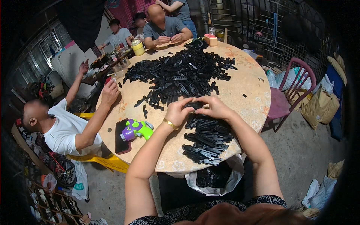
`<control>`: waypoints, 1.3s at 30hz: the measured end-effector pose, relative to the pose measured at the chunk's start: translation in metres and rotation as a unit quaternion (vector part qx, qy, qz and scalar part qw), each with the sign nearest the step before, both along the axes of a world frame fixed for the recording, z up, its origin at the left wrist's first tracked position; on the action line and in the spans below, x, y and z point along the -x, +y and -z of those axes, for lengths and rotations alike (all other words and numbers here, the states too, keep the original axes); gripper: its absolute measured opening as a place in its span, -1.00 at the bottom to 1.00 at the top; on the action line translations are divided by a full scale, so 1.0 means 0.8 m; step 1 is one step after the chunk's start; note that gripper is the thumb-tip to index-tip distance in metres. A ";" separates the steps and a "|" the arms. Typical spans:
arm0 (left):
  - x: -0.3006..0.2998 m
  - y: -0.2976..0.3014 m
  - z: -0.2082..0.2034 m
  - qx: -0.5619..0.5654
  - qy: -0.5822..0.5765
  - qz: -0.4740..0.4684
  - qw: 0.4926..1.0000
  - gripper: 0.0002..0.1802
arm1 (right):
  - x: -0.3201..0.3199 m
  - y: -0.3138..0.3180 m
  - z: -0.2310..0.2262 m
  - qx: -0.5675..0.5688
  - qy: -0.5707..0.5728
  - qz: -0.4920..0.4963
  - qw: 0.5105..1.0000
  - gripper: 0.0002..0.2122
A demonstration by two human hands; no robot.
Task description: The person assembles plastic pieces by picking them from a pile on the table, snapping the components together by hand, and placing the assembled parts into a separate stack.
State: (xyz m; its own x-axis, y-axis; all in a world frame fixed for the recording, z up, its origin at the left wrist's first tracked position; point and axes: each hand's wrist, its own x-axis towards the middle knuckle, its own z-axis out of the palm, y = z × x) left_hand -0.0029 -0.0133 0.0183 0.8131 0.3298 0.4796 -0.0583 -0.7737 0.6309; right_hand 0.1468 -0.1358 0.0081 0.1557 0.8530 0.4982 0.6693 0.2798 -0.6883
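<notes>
My left hand [179, 111], with a gold bangle at its wrist, meets my right hand [213, 106] over the near middle of the round table. Between them both hands grip a small bundle of black plastic parts [194, 105], with fingers and thumbs curled around its ends. Directly below my hands lie stacked rows of similar black parts [208, 137], running down to the table's near edge. Beyond my hands spreads a large loose heap of black plastic parts [180, 73]. The exact shape of the held pieces is partly hidden by my fingers.
A purple and green toy gun [137, 129] and a dark phone [123, 140] lie left of my left forearm. A white bag [236, 176] with black contents hangs below the near edge. People sit left and far; a maroon chair [288, 93] stands right.
</notes>
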 end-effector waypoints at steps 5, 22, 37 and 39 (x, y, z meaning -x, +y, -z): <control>0.002 -0.009 -0.012 -0.021 0.010 -0.008 1.000 -0.69 | 0.003 -0.005 -0.006 -0.035 -0.089 0.044 0.994 -0.63; 0.003 -0.008 -0.009 0.184 0.030 0.022 0.982 -0.72 | -0.005 -0.003 -0.003 -0.022 0.030 0.048 0.998 -0.74; 0.023 0.062 -0.008 -0.183 0.058 -0.191 0.963 -0.81 | -0.080 0.019 0.031 0.136 -0.233 0.327 0.906 -0.84; 0.035 0.089 -0.002 -0.193 0.148 -0.270 0.932 -0.78 | -0.080 0.019 0.039 0.093 -0.241 0.340 0.904 -0.86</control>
State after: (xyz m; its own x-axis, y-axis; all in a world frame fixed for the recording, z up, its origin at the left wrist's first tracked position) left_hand -0.0308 0.0579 0.0201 0.6940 0.5789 0.4280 0.5378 -0.8121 0.2264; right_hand 0.2108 -0.1209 -0.0229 0.4792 0.7175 0.5055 0.8776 -0.4010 -0.2627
